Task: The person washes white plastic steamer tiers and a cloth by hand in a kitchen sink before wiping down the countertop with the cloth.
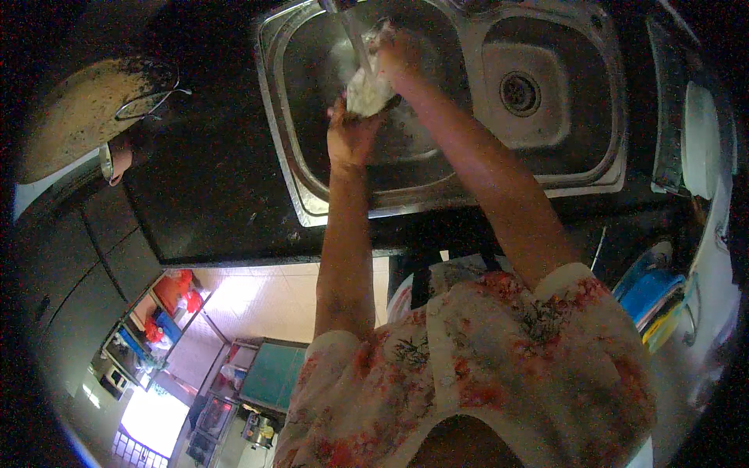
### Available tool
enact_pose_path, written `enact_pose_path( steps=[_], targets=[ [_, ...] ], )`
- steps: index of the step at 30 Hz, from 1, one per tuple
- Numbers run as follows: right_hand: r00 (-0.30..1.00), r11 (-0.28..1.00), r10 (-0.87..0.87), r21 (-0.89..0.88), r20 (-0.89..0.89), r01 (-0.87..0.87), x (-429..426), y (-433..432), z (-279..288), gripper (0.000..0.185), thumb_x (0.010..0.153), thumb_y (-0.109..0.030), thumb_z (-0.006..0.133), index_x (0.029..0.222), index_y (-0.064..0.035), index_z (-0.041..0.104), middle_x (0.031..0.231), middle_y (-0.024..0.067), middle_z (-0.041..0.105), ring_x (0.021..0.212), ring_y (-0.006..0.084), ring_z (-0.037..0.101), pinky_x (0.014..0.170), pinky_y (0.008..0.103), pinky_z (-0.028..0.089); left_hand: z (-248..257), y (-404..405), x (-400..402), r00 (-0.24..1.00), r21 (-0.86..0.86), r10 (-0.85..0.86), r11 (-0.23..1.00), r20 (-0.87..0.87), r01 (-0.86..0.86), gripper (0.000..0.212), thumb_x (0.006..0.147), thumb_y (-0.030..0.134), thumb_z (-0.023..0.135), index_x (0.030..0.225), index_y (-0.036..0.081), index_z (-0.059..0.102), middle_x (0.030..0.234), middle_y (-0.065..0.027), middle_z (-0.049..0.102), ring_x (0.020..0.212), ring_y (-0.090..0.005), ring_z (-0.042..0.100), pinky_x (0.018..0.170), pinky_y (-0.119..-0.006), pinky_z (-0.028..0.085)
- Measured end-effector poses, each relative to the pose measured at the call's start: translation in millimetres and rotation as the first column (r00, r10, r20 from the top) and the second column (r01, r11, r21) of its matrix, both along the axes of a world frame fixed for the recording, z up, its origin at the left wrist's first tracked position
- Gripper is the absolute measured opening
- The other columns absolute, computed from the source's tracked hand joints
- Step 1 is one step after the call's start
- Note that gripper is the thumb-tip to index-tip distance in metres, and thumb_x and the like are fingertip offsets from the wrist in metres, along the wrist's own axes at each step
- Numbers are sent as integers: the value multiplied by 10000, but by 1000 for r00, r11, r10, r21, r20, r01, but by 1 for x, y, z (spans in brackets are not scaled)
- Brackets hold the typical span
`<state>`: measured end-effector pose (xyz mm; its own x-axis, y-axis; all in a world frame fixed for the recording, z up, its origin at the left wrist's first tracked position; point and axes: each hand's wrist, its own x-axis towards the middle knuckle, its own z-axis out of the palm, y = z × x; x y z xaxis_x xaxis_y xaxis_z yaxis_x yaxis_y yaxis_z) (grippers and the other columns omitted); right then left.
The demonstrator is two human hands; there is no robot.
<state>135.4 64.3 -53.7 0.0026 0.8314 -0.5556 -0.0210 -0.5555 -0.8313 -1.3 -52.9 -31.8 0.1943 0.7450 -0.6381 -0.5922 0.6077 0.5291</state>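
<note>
Both my hands are over the large left basin of a stainless steel double sink (404, 137). My left hand (354, 137) supports the lower end of a pale, whitish object (367, 96) from beneath. My right hand (398, 61) grips its upper right side. What the object is, a cloth or some dish, I cannot tell through the blur and the water. A stream of water (358, 44) runs from the faucet (335, 4) onto it. Part of the object is hidden behind the stream and my fingers.
The smaller basin with its drain strainer (520, 93) lies to the right. On the dark countertop (205, 193) at left are a round, dark-spotted board (88, 117), a wire piece (153, 105) and a pink cup (120, 164). A dish rack (670, 111) with a white plate (700, 140) stands far right.
</note>
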Motion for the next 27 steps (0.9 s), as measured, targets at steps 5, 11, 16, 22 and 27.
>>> enact_pose_path(
  steps=[5,11,16,22,27],
  targets=[
    [937,858,-148,513,316,-38,-35,-58,46,245,753,-287,559,840,-61,596,770,120,578,709,269,552,634,407,448,-13,-24,14,93,-388,404,909,910,-149,559,831,472,415,1234,87,386,1245,-131,413,1159,-236,374,962,-403,294],
    [506,760,-284,513,814,-399,-78,-133,67,282,748,-338,579,896,-100,607,904,102,582,888,274,518,720,413,419,9,-4,21,791,-66,73,997,608,-41,536,845,395,423,1248,49,346,1279,-102,375,1141,-203,395,941,-346,332],
    [740,937,32,237,672,-256,-23,-59,52,272,746,-329,570,901,-109,604,901,116,574,898,314,507,738,446,411,4,-17,44,994,75,79,994,69,-84,359,884,267,367,1173,62,426,1158,-89,472,1059,-220,450,932,-346,347],
    [624,858,-342,504,702,-96,-75,-122,72,258,743,-318,552,859,-93,598,846,139,565,868,344,511,731,454,419,0,-8,32,835,204,82,953,544,-226,363,889,235,356,1194,44,398,1189,-104,446,1090,-256,425,944,-379,331],
    [666,943,239,-5,707,-333,-31,-59,57,296,779,-331,512,754,-44,580,883,145,561,891,315,532,643,436,455,-1,-21,33,958,-10,226,974,177,-228,353,886,198,357,1207,53,387,1190,-112,441,1095,-252,424,940,-375,337]
  ],
)
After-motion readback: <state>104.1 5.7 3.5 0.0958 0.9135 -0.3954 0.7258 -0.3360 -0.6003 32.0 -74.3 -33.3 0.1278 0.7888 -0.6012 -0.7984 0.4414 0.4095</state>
